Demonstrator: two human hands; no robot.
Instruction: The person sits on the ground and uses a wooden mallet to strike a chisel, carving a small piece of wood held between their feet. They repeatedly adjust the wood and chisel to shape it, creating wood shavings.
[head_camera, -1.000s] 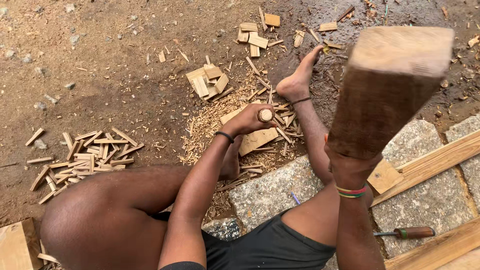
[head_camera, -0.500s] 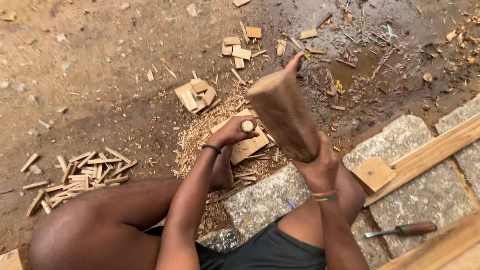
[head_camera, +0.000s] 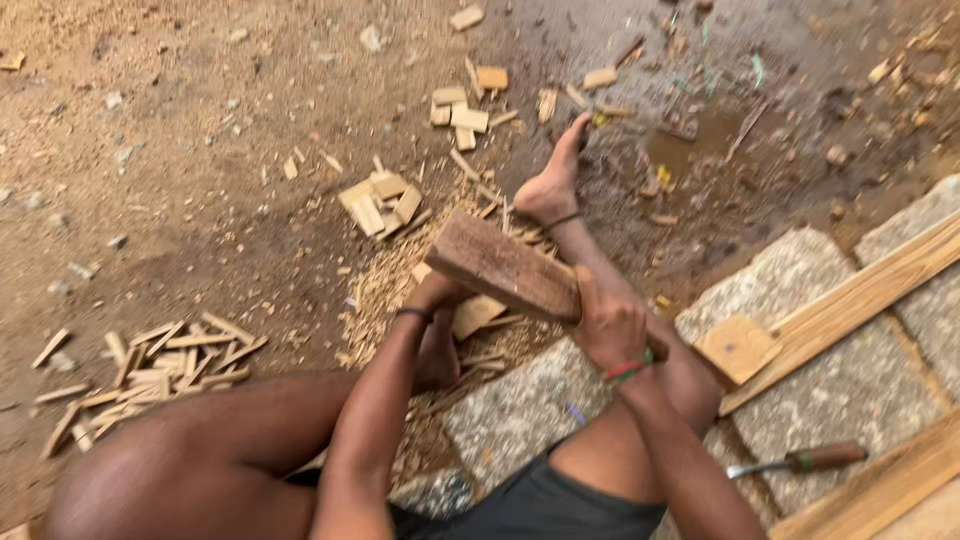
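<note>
I saw split wooden sticks (head_camera: 150, 365) lying far left on the dirt. My left hand (head_camera: 432, 295) gripped something hidden under the wooden mallet (head_camera: 505, 268); my right hand (head_camera: 610, 325) clenched its handle, head slanting up-left over the left hand.

Bare arms and legs, no sleeves. Dark grey shorts (head_camera: 560, 505). Thin black wrist band (head_camera: 412, 314) on left, red-green thread bracelet (head_camera: 628, 370) on right, thin black anklet (head_camera: 563, 220).
</note>
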